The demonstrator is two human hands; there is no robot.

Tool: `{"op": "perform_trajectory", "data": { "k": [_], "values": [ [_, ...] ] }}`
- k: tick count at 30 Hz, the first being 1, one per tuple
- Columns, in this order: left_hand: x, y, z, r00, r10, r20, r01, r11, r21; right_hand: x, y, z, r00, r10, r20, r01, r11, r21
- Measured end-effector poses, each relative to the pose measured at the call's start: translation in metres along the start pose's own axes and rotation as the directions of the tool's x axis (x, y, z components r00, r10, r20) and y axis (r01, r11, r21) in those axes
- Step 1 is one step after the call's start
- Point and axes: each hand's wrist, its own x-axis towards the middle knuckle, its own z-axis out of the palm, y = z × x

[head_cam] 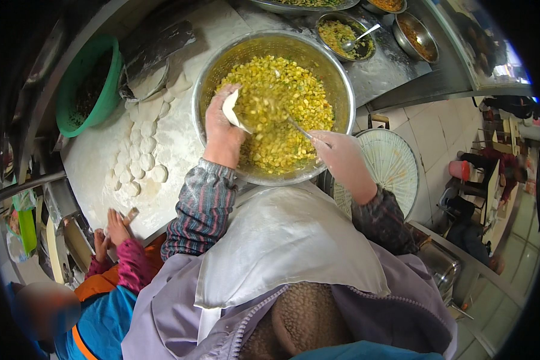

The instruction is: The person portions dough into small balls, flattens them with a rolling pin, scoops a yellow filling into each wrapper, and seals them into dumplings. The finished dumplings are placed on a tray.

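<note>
My left hand [222, 123] holds a thin round dough wrapper [232, 111], cupped and seen nearly edge-on, over the left side of a large metal bowl [347, 96]. Chopped yellow-green filling [292, 90] spreads across the inside of that bowl. In my right hand [339, 155] is the metal handle of a utensil [300, 129]. Its far end is blurred among the filling, so its shape cannot be told. Flour dusts the fingers of my left hand.
Dough pieces [146, 145] lie on the floured worktop [85, 166]. A co-worker's hands [117, 227] are by a rolling pin [130, 216] at lower left. A green basin [115, 76] stands at left. Smaller filling bowls [372, 51] sit beyond; a round slatted tray [387, 166] is at right.
</note>
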Motion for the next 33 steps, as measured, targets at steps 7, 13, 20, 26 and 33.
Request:
{"op": "perform_trajectory", "data": {
  "k": [7,13,20,26,33],
  "values": [
    [0.000,-0.029,-0.004,0.942,-0.290,0.167,0.327,0.905,-0.271,-0.012,-0.027,-0.002,0.911,0.374,0.171,-0.390,0.655,0.647],
    [-0.014,-0.029,0.005,0.990,-0.084,0.112,0.087,0.996,-0.022,-0.004,-0.002,0.004,0.937,0.135,0.322,-0.331,0.633,0.699],
    [0.008,0.014,-0.010,0.927,0.296,0.233,-0.336,0.929,0.156,0.036,0.035,0.006,0.984,-0.068,0.167,0.160,0.756,-0.635],
    [0.006,0.009,-0.009,0.992,0.126,-0.016,-0.126,0.992,-0.017,0.013,0.001,-0.007,0.967,0.022,0.254,-0.021,1.000,-0.008],
    [-0.002,-0.025,0.001,0.940,-0.316,0.131,0.340,0.907,-0.250,-0.014,-0.031,-0.001,0.969,-0.142,-0.204,0.145,0.989,-0.002]
  ]
}}
